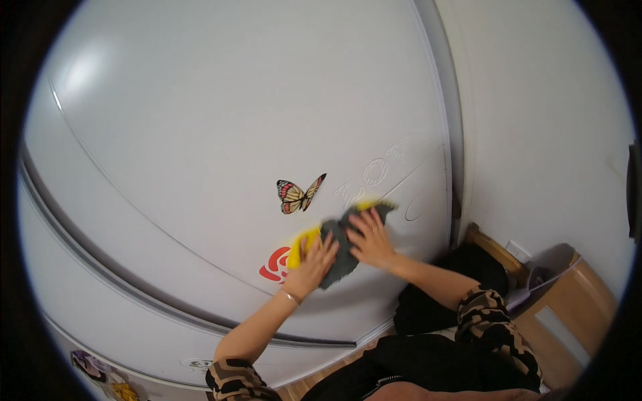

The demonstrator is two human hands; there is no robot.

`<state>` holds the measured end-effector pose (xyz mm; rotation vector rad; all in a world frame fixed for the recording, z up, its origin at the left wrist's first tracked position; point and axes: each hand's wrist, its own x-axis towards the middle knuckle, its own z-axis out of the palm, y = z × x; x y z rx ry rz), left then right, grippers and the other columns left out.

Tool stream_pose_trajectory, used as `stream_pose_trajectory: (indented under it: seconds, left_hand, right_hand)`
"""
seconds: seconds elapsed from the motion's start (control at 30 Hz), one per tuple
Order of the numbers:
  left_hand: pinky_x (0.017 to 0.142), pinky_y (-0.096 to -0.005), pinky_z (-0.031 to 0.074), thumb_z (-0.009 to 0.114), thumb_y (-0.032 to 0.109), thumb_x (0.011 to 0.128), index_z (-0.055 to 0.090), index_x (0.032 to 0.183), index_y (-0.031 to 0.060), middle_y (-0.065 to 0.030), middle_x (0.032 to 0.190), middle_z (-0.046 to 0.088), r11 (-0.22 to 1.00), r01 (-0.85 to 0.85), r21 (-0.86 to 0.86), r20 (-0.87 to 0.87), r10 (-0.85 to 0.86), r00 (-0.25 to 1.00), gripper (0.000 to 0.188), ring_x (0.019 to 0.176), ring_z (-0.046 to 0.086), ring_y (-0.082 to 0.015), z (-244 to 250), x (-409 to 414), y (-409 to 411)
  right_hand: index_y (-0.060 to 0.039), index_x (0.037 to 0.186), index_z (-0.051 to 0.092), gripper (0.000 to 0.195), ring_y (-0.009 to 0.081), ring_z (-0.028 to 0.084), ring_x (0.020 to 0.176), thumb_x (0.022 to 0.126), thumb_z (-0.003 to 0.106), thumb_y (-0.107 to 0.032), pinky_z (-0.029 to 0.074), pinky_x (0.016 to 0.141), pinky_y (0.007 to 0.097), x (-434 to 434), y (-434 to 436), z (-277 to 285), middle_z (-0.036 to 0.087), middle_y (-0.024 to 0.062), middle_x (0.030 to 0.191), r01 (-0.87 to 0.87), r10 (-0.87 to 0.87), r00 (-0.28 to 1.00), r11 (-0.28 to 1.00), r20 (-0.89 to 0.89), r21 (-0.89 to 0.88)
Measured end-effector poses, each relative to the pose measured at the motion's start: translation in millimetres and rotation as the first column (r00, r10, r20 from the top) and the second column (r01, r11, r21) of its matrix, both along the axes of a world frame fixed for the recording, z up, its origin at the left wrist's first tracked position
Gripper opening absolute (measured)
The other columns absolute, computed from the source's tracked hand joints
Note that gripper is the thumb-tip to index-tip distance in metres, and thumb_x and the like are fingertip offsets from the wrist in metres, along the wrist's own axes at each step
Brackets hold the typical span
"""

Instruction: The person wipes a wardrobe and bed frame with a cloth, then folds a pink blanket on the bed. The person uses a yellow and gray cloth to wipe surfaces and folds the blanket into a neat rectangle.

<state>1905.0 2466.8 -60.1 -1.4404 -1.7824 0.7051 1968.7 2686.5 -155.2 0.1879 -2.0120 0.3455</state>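
A grey and yellow cleaning cloth (337, 265) lies against a white sliding-door panel (215, 115). My left hand (312, 265) presses the cloth's left part, where a yellow fold shows beside the fingers. On the right part, my right hand (372, 239) holds it to the panel with fingers spread; yellow shows along the upper edge. A butterfly decal (300, 194) is just above the cloth. The red rose decal (275, 264) beside my left hand is partly covered by the cloth and hand. Raised lettering (375, 172) runs up and right from the cloth.
Grey door trim (448, 115) borders a white wall (526, 115) on the right. At lower right are a black cloth-like item (431, 301), a wooden bar (496, 250) and a light-brown cabinet (562, 306). Another white panel (130, 306) and small items (108, 376) are at lower left.
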Motion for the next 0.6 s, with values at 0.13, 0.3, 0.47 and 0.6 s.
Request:
stream_pose_trajectory:
  seconds: [0.13,0.3,0.47,0.6]
  left_hand:
    - [0.121,-0.0557,0.019,0.045,0.041,0.104,0.040,0.155,0.0216,-0.0028,0.159,0.043,0.961,-0.005,-0.275,0.002,0.006,1.000,0.055,0.145,0.041,-0.0236,-38,-4,-41]
    - [0.118,-0.0630,0.022,0.060,0.044,0.097,0.049,0.148,0.0176,-0.0132,0.151,0.049,0.979,0.154,0.137,0.050,-0.162,0.986,0.059,0.135,0.046,-0.0353,44,-2,55]
    - [0.119,-0.0641,0.021,0.065,0.043,0.094,0.041,0.154,0.0174,-0.0174,0.158,0.037,0.884,0.229,0.407,0.007,-0.254,0.967,0.070,0.138,0.041,-0.0380,124,28,187]
    - [0.123,-0.0622,0.012,0.064,0.036,0.094,0.039,0.154,0.0142,-0.0181,0.161,0.033,0.929,0.250,0.274,0.030,-0.268,0.963,0.068,0.150,0.026,-0.0392,104,32,250]
  right_hand:
    - [-0.0121,0.116,0.063,0.051,0.0362,0.040,0.138,0.070,0.081,-0.027,0.026,0.119,0.0640,11,-16,-27,0.049,0.0093,0.143,-0.089,0.083,0.994,0.993,0.075,0.083]
    - [-0.0115,0.123,0.056,0.066,0.0429,0.039,0.140,0.064,0.081,-0.030,0.025,0.118,0.0670,-4,70,59,0.046,0.0154,0.144,0.005,0.018,0.984,0.992,-0.178,0.127]
    - [-0.0126,0.135,0.054,0.065,0.0430,0.032,0.146,0.072,0.068,-0.014,0.020,0.121,0.0607,14,162,155,0.040,0.0173,0.152,0.198,-0.252,0.917,0.960,-0.308,-0.197]
    - [-0.0002,0.140,0.046,0.060,0.0450,0.033,0.144,0.082,0.062,-0.009,0.023,0.121,0.0553,4,196,93,0.038,0.0222,0.153,0.161,-0.315,0.889,0.894,-0.331,-0.419]
